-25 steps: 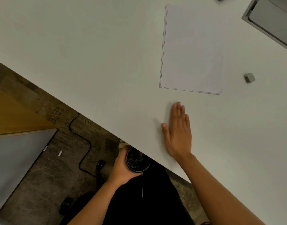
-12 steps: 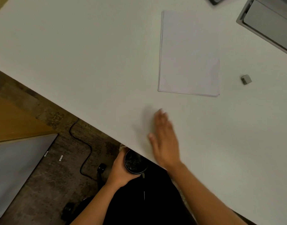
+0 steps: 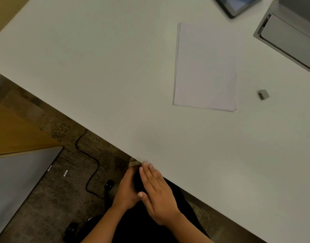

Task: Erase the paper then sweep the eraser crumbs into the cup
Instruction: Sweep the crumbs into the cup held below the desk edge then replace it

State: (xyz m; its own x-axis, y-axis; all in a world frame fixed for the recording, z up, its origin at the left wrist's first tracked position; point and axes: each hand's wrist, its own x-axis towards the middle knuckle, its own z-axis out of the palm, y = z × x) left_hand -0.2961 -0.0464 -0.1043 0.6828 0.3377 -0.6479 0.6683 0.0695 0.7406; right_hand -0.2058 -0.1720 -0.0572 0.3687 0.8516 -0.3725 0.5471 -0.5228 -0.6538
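My left hand (image 3: 127, 190) grips a black cup (image 3: 137, 181) just below the near edge of the white table (image 3: 98, 76). Flat and with fingers together, my right hand (image 3: 156, 193) lies over the cup's mouth at the table edge and hides most of it. A stack of white paper (image 3: 205, 67) rests further out on the table, and a small grey eraser (image 3: 263, 94) sits to its right. No crumbs can be made out on the table.
A dark tablet (image 3: 236, 5) and a grey tray-like device (image 3: 289, 39) sit at the far right corner. Below the table edge are a speckled floor, a black cable (image 3: 91, 160) and a grey panel (image 3: 15, 186) at left.
My right hand slid from the tabletop below the paper back toward me, over the table edge and onto the cup. My left hand kept the cup under the edge.
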